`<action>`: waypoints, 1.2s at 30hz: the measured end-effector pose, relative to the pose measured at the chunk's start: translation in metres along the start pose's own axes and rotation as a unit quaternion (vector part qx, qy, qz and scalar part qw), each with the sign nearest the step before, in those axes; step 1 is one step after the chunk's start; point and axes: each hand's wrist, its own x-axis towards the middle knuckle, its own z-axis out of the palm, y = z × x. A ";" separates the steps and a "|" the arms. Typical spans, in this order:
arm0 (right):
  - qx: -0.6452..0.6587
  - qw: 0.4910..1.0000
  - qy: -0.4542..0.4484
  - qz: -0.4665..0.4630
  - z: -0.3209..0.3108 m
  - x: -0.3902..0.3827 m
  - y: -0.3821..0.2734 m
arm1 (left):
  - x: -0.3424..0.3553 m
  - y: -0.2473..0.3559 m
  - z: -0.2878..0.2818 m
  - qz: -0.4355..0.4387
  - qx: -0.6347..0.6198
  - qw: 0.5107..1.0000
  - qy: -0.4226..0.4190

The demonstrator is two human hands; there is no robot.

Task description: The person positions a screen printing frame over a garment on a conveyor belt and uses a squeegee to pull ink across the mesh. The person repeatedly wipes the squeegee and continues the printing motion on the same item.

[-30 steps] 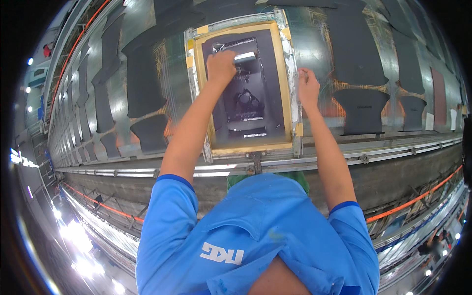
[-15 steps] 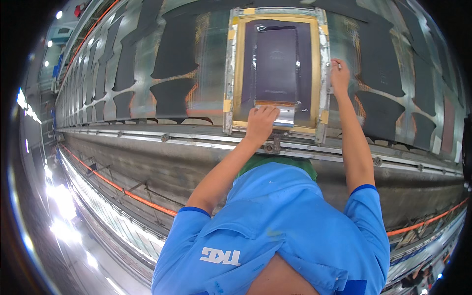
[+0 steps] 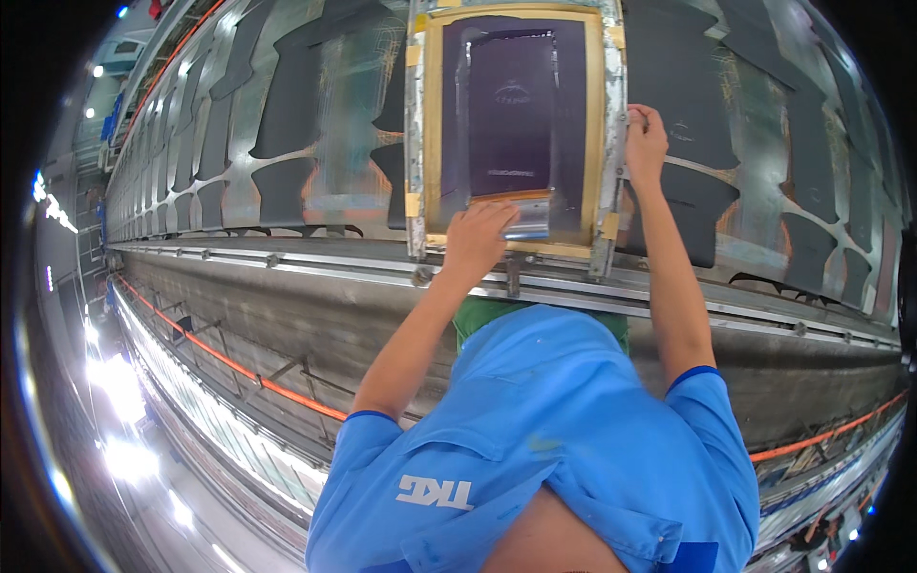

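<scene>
My left hand (image 3: 475, 234) is closed on a metal squeegee (image 3: 525, 220) with an amber edge, lying across the near end of a screen printing frame (image 3: 415, 134). Inside the yellow-bordered frame is a dark purple screen (image 3: 511, 143) with wet-looking streaks and pale markings. My right hand (image 3: 646, 143) grips the frame's right metal edge, fingertips curled at the rail. Flat dark grey cut pieces (image 3: 678, 220) lie on the metal table beside the frame, some with small white markings. What lies under the screen is hidden.
A long metal rail (image 3: 726, 315) runs along the table's near edge, in front of my body. More cut pieces (image 3: 277, 115) stretch away to both sides. An orange pipe (image 3: 287, 392) runs lower down. A small, unclear person (image 3: 812, 540) is at the far lower right.
The squeegee went from the screen's upper part down to its near end, where it still is. Since half a second ago the frame and both hands appear shifted left among the cut pieces.
</scene>
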 end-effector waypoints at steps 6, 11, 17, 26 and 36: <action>-0.013 0.999 -0.008 0.038 0.095 -0.051 -0.032 | -0.026 -0.097 -0.051 0.000 0.028 0.999 -0.030; -0.038 0.999 -0.008 0.012 0.121 -0.060 -0.042 | -0.045 -0.132 -0.059 0.009 0.058 0.998 0.011; -0.064 0.998 0.018 0.001 0.136 -0.058 -0.022 | -0.084 -0.139 -0.055 0.061 0.084 0.995 -0.010; -0.070 0.998 -0.001 0.005 0.131 -0.051 -0.018 | 0.007 -0.172 -0.038 0.079 0.109 0.991 0.019; -0.053 0.986 -0.063 0.145 0.126 -0.046 -0.016 | 0.270 -0.215 -0.104 -0.012 0.026 0.998 -0.049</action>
